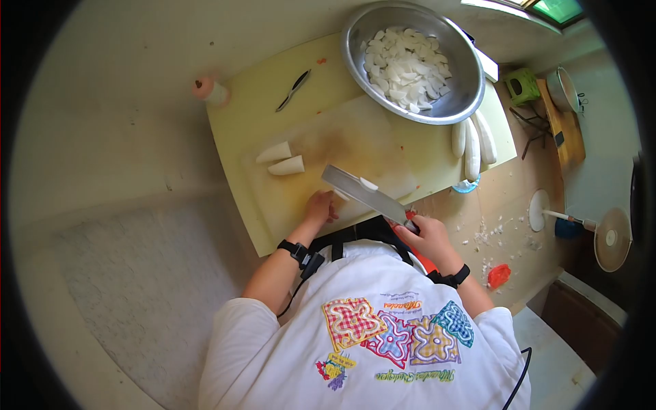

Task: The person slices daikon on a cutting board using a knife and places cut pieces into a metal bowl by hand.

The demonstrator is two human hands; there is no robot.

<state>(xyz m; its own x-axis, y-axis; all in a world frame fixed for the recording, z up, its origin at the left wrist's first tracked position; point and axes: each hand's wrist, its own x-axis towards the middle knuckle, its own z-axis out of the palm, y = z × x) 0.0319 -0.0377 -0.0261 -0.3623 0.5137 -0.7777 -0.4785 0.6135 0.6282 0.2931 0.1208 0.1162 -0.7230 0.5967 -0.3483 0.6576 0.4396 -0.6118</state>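
My right hand is wrapped round the handle of a cleaver, whose broad blade points up and left over the cutting board. A thin white slice clings to the blade. Just left of the blade, my left hand has curled fingers against a small piece of white radish, mostly hidden by hand and blade. Two longer cut radish pieces, one behind the other, lie on the board's left part.
A big metal bowl of white slices stands at the table's back right. Several peeled radishes lie beside it near the edge. A peeler and a pink-topped container are at the back left. White scraps litter the floor around a red bag.
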